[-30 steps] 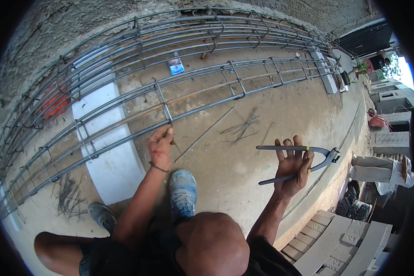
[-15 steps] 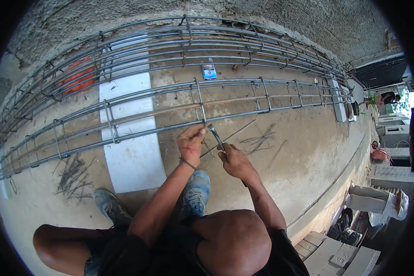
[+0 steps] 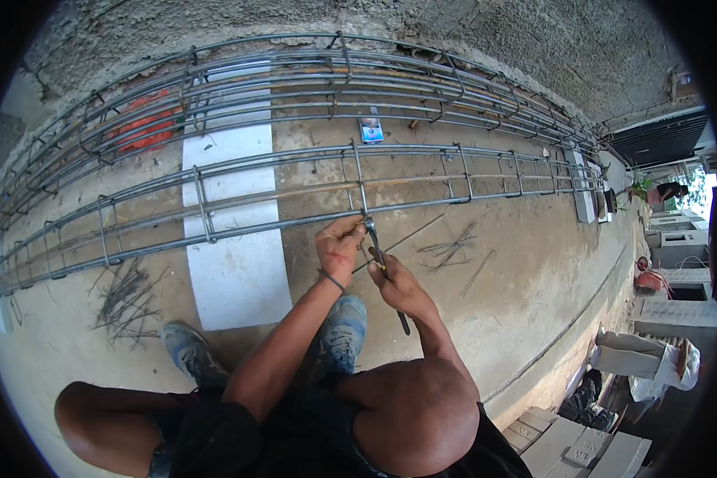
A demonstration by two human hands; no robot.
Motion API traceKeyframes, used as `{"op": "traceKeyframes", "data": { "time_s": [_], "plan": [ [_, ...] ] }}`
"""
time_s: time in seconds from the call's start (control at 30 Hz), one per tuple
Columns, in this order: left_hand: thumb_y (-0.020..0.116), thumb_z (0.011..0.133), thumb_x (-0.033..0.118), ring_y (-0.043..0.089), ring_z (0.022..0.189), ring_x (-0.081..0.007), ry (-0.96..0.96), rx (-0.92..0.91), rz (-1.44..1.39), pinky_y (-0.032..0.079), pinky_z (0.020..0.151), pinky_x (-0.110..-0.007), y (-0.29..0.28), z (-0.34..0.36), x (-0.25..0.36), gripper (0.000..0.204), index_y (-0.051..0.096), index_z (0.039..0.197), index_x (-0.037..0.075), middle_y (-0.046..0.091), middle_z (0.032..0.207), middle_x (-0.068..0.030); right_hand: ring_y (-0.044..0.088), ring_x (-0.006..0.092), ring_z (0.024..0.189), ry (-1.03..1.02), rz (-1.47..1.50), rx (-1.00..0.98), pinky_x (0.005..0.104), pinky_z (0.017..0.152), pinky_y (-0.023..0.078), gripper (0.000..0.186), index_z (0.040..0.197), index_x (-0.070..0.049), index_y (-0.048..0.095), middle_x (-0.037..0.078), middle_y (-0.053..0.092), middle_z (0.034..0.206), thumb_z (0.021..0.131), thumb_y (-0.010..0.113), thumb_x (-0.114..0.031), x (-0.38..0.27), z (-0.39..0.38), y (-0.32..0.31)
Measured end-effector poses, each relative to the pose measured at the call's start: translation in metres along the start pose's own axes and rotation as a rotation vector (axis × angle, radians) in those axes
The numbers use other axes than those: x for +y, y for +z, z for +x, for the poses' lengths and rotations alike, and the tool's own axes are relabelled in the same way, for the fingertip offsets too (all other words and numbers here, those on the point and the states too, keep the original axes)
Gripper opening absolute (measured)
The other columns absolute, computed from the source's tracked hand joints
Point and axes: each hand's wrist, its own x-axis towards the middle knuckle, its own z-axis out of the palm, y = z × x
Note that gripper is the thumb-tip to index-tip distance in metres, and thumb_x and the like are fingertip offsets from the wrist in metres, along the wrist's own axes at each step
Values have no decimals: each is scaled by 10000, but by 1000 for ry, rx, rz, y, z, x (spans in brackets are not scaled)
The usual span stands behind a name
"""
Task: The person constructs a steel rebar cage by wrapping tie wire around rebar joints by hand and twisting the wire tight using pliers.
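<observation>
A long rebar cage (image 3: 283, 220) with square stirrups runs across in front of me. My right hand (image 3: 401, 284) is closed around a pair of pincers (image 3: 374, 237); one handle sticks out below the fist. The jaws are at the lower bar, where a stirrup (image 3: 359, 179) meets it. Just left of the jaws, my left hand (image 3: 341, 244) pinches at the same joint with its fingertips against the bar. Whatever is between those fingertips is too small to make out. Behind lies a second stack of rebar cages (image 3: 311, 80).
White boards (image 3: 235, 279) lie under the cages. Loose tie wires lie in a pile (image 3: 130, 301) at left and in a smaller bunch (image 3: 452, 247) at right. A small blue and white box (image 3: 371, 130) sits between the cages. Pale blocks (image 3: 562, 442) are stacked at lower right.
The pincers have come up to the joint on the lower bar and turned more upright, so their lower handle now shows. The left hand stays at the joint. The view has shifted slightly.
</observation>
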Motion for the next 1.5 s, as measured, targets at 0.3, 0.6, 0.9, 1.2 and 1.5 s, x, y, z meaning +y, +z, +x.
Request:
{"op": "traceKeyframes", "data": {
  "time_s": [0.3,0.6,0.9,1.2,1.5],
  "plan": [
    [648,805,17,581,634,-90,-44,1,1,452,538,-224,0,-2,6,187,670,991,2,681,818,-53,571,472,859,48,-159,183,525,774,437,293,999,48,476,301,581,919,931,467,-237,-23,0,18],
    [643,828,209,610,677,-189,-630,-218,-591,499,660,-312,26,-12,21,188,596,890,38,637,826,-79,576,477,724,-78,-337,382,527,653,477,376,1151,52,414,294,575,841,805,503,-65,-12,-4,9],
    [632,823,221,546,521,-148,-531,155,-375,455,482,-287,73,-11,13,186,536,737,86,570,641,-49,596,458,760,-198,-290,328,500,642,459,503,1126,42,327,268,587,883,716,604,-46,-30,-10,-30],
    [601,821,218,490,479,-155,-584,160,-458,451,468,-318,69,-18,25,211,473,718,86,502,610,-28,600,397,992,23,75,-76,424,792,517,651,1258,32,248,278,539,1094,762,654,-78,-39,-17,-69],
    [644,781,139,469,489,-136,-657,-96,-537,437,529,-305,62,-19,30,187,484,690,105,450,546,12,497,146,639,560,1841,-952,279,542,396,142,917,-30,501,49,503,765,903,527,-170,8,-18,-56]
  ]
}}
